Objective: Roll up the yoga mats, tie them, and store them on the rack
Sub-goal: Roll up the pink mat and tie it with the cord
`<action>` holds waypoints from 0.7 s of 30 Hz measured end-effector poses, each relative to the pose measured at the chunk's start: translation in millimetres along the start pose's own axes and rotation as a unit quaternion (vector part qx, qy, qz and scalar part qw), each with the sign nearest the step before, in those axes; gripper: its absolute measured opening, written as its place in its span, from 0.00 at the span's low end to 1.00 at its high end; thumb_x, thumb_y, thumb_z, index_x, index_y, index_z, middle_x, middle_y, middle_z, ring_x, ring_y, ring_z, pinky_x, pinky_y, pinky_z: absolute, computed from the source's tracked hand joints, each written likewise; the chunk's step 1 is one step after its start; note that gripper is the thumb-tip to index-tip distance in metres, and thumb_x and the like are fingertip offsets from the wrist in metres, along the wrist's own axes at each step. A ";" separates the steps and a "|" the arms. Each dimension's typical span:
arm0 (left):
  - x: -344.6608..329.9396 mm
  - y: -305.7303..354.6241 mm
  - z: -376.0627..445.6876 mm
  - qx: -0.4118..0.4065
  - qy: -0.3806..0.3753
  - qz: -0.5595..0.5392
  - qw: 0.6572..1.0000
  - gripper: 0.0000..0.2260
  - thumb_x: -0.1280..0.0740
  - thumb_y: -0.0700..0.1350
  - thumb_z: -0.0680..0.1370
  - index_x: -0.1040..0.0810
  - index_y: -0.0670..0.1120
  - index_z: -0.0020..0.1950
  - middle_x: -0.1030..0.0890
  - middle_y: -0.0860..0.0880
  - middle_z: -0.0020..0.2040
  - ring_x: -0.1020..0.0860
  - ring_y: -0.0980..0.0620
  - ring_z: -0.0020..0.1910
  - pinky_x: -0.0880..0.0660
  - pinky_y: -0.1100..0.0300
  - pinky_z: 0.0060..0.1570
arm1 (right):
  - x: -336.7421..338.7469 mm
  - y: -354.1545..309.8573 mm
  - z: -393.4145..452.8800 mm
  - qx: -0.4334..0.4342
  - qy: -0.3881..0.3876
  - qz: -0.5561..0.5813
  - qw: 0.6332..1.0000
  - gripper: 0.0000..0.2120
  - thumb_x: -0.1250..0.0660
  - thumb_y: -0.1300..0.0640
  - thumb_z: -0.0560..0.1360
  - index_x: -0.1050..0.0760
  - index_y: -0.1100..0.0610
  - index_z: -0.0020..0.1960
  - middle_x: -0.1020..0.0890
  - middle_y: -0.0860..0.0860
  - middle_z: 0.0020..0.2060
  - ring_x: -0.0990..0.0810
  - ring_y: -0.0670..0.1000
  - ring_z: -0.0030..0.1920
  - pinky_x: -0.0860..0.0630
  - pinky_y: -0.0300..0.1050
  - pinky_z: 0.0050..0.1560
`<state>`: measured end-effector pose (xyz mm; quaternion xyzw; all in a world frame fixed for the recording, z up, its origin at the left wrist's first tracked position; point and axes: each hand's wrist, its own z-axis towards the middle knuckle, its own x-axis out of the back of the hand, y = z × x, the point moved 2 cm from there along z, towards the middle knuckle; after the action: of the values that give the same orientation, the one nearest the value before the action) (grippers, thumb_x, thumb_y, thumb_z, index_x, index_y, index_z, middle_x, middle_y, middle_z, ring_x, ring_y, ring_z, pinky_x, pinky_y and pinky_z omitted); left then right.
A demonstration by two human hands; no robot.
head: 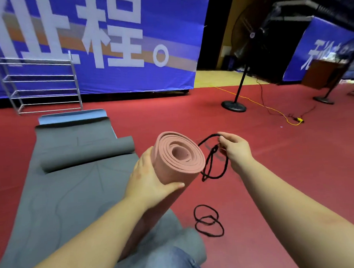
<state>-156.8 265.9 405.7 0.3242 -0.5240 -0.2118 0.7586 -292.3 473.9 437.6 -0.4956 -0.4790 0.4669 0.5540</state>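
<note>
A rolled pink yoga mat (178, 160) points its spiral end up and away from me. My left hand (147, 175) grips it around the roll just below that end. My right hand (234, 149) pinches a black cord loop (213, 162) that dangles right of the roll's end, apart from the mat. A second black cord (208, 220) lies coiled on the red floor. A grey mat (59, 191) lies flat to the left, with a small grey roll (85, 155) on it. The metal rack (42, 85) stands at the far left against the blue banner.
A blue mat (74, 116) peeks out beyond the grey one near the rack. A standing fan (247, 47) with a round base and a yellow cable (272, 109) are on the floor to the right. Another fan base (323, 100) stands farther right.
</note>
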 end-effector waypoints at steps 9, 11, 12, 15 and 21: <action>-7.1 -2.7 -47.6 -0.075 -0.095 0.000 0.993 0.55 0.21 0.60 0.59 0.50 0.52 0.76 0.47 0.60 0.73 0.44 0.58 0.74 0.47 0.70 0.66 | -34.5 -59.2 -61.8 0.070 -0.199 -0.025 0.977 0.09 0.36 0.67 0.77 0.21 0.58 0.54 0.19 0.49 0.40 0.23 0.44 0.38 0.25 0.33 0.41; -7.3 -5.5 -51.9 -0.073 -0.092 0.004 0.993 0.56 0.21 0.61 0.59 0.52 0.53 0.77 0.62 0.60 0.74 0.47 0.58 0.75 0.46 0.66 0.69 | -37.1 -55.4 -73.5 0.087 -0.223 -0.076 0.968 0.10 0.34 0.68 0.76 0.20 0.57 0.53 0.18 0.49 0.41 0.22 0.43 0.38 0.24 0.32 0.42; -6.5 -6.3 -53.0 -0.074 -0.089 -0.001 0.993 0.56 0.21 0.62 0.58 0.51 0.54 0.76 0.68 0.60 0.73 0.47 0.58 0.75 0.43 0.64 0.69 | -37.9 -52.1 -78.6 0.089 -0.235 -0.099 0.963 0.10 0.34 0.68 0.75 0.19 0.56 0.52 0.17 0.49 0.41 0.21 0.43 0.39 0.24 0.32 0.44; -3.6 -9.0 -55.1 -0.077 -0.097 -0.005 0.992 0.55 0.21 0.62 0.56 0.49 0.57 0.75 0.77 0.62 0.68 0.42 0.54 0.75 0.37 0.60 0.68 | -40.7 -43.3 -89.1 0.084 -0.263 -0.137 0.951 0.10 0.33 0.69 0.74 0.18 0.57 0.49 0.16 0.50 0.42 0.19 0.41 0.39 0.24 0.33 0.47; -2.1 -10.5 -50.9 -0.110 -0.118 0.030 0.986 0.54 0.22 0.64 0.55 0.47 0.55 0.74 0.76 0.65 0.67 0.43 0.56 0.75 0.39 0.61 0.69 | -37.2 -44.9 -91.6 0.057 -0.303 -0.118 0.944 0.07 0.31 0.66 0.73 0.17 0.57 0.43 0.15 0.50 0.37 0.18 0.43 0.38 0.22 0.35 0.45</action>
<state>-110.0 273.7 384.6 0.1957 -0.5930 -0.2822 0.7283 -203.4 424.4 475.2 -0.2385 -0.6520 0.5526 0.4611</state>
